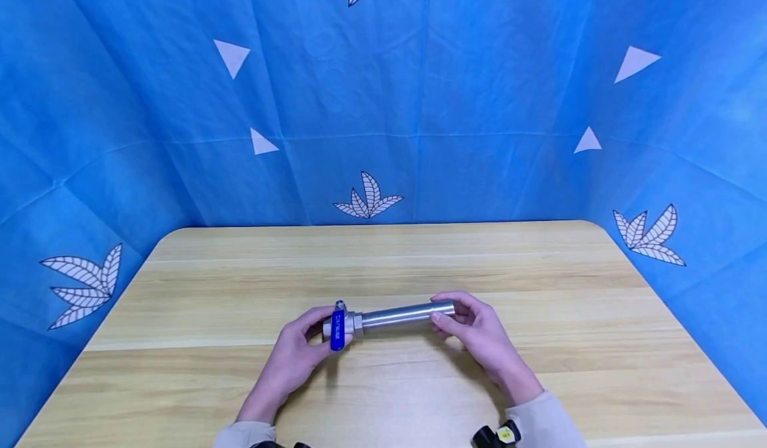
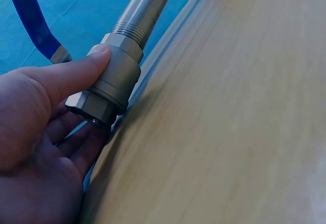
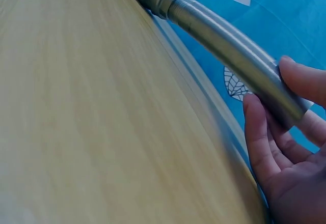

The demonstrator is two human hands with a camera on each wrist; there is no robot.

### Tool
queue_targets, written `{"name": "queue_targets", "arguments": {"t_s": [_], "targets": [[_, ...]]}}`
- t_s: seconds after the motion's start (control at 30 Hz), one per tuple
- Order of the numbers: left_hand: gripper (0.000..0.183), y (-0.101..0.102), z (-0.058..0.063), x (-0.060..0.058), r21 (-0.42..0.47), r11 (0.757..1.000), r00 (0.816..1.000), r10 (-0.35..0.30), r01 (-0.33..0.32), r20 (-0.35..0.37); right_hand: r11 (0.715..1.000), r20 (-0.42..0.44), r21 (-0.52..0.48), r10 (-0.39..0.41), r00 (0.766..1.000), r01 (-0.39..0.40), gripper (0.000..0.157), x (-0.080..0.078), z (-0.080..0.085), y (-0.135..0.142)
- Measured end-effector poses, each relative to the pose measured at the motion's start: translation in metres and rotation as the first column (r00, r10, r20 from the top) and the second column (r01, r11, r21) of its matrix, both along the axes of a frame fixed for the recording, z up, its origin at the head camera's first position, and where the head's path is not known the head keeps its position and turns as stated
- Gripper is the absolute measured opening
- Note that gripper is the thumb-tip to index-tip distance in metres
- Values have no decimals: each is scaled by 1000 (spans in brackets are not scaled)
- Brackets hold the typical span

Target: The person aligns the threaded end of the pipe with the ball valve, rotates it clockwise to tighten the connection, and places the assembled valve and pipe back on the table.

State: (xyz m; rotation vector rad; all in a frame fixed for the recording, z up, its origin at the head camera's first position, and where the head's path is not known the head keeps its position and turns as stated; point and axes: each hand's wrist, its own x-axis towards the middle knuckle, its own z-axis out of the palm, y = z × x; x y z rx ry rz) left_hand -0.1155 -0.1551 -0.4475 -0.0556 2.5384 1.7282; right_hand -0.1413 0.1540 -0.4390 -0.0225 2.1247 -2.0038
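Observation:
A metal ball valve (image 2: 119, 76) with a blue lever handle (image 1: 338, 330) is gripped by my left hand (image 1: 293, 355), its thumb lying along the valve body. A straight steel pipe (image 1: 398, 315) runs to the right from the valve, and threads show at the joint in the left wrist view. My right hand (image 1: 476, 331) holds the pipe's far end between thumb and fingers. Both pieces are in line, held over the wooden table, the pipe's right end slightly higher in the head view. The valve's open hexagonal end (image 2: 91, 107) faces the left palm.
The light wooden table (image 1: 383, 261) has rounded far corners. Blue cloth (image 1: 491, 102) with white leaf and triangle prints hangs behind it and along both sides. A black wrist strap device (image 1: 497, 435) sits at the right sleeve.

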Motion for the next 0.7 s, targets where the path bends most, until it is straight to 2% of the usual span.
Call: {"name": "queue_targets", "arguments": {"t_s": [0.33,0.7], "targets": [[55,2,3,2,-45,998,997,48,-45,67,1000,-3,22,-10,1000,10,46,0,-1,1],[53,1,1,2,-20,998,998,55,-54,35,990,26,141,-20,999,16,45,0,-1,-2]]}}
